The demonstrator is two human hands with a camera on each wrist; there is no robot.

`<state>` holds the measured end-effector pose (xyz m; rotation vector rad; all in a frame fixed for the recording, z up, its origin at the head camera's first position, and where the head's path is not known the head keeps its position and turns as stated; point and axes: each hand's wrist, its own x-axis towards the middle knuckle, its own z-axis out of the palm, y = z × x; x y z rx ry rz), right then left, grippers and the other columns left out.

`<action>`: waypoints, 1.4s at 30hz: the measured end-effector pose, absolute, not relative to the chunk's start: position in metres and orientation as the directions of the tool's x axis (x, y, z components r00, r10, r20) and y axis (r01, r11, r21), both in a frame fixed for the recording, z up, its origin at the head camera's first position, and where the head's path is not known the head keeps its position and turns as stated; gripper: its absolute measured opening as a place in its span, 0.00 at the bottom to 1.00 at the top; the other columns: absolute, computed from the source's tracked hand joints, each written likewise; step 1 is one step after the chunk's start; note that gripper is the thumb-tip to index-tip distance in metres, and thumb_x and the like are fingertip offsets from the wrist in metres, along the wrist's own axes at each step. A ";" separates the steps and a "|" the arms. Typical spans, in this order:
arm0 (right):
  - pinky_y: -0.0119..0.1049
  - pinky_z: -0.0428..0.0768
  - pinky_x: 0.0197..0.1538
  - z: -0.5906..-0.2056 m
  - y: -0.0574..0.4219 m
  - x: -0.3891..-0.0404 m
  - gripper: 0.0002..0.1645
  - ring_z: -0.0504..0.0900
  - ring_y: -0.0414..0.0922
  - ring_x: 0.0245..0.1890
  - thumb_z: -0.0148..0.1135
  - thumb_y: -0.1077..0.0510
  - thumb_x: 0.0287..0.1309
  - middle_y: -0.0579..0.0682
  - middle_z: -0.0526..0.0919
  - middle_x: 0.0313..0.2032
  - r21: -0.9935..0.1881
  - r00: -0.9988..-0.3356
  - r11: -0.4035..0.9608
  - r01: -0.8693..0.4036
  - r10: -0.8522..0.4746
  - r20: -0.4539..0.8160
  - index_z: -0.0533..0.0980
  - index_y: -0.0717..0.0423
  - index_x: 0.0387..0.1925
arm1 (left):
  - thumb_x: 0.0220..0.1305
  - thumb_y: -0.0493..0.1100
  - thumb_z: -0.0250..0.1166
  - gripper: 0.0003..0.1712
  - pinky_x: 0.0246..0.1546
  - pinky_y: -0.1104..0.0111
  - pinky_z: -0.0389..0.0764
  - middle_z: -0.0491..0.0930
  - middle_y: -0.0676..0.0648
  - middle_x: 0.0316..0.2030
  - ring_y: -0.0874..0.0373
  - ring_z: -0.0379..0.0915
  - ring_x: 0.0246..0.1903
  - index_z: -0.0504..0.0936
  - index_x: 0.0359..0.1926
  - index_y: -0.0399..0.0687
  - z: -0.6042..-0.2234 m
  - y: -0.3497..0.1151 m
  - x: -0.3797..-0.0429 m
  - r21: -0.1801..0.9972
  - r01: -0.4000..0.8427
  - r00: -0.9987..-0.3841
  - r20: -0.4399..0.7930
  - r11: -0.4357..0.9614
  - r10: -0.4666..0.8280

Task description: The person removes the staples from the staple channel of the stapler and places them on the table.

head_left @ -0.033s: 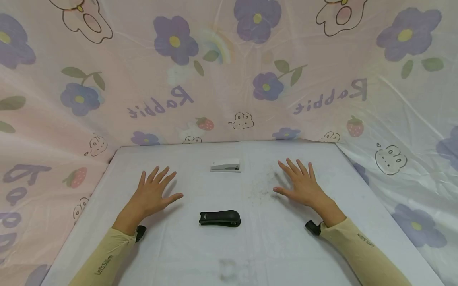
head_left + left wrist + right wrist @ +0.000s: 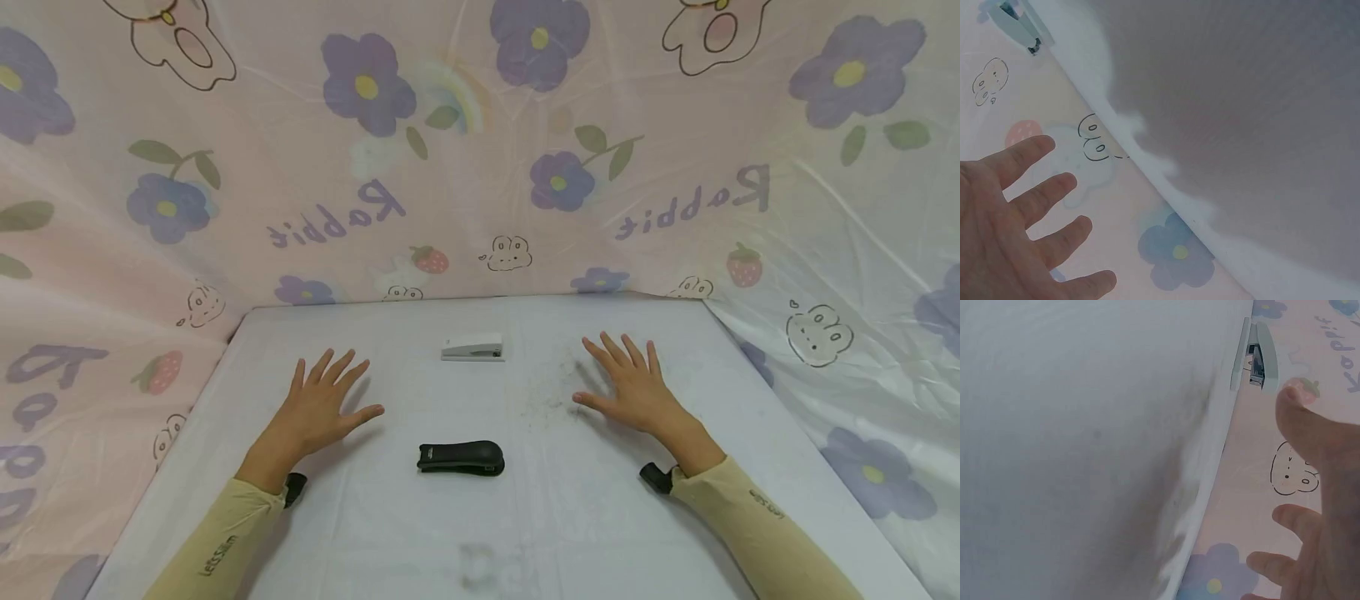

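Note:
A black stapler [image 2: 461,458] lies on the white table between the two forearms, its rounded end to the right. Farther back, near the table's far edge, stands a white stapler [image 2: 473,347], also seen in the left wrist view [image 2: 1016,25] and the right wrist view [image 2: 1256,357]. My left hand [image 2: 321,406] is left of both staplers, fingers spread and holding nothing. On the other side my right hand [image 2: 632,387] is spread the same way, with nothing in it. Neither hand touches a stapler.
The white tabletop [image 2: 420,533] has grey smudges right of the middle and near the front. A printed cloth [image 2: 465,167] with flowers and rabbits hangs behind the table and along both sides. Small black devices [image 2: 656,478] sit at both wrists.

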<state>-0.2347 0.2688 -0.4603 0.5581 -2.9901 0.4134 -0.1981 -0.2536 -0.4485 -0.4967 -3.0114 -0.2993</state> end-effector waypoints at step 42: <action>0.74 0.38 0.78 -0.469 0.217 -0.195 0.60 0.48 0.68 0.83 0.68 0.24 0.62 0.60 0.55 0.84 -0.282 -0.820 0.773 -0.568 -0.559 0.121 0.57 0.41 0.85 | 0.70 0.77 0.60 0.51 0.78 0.33 0.43 0.61 0.41 0.82 0.36 0.47 0.83 0.68 0.81 0.51 -0.450 -0.197 -0.170 0.154 0.533 -0.845 0.160 0.832 0.511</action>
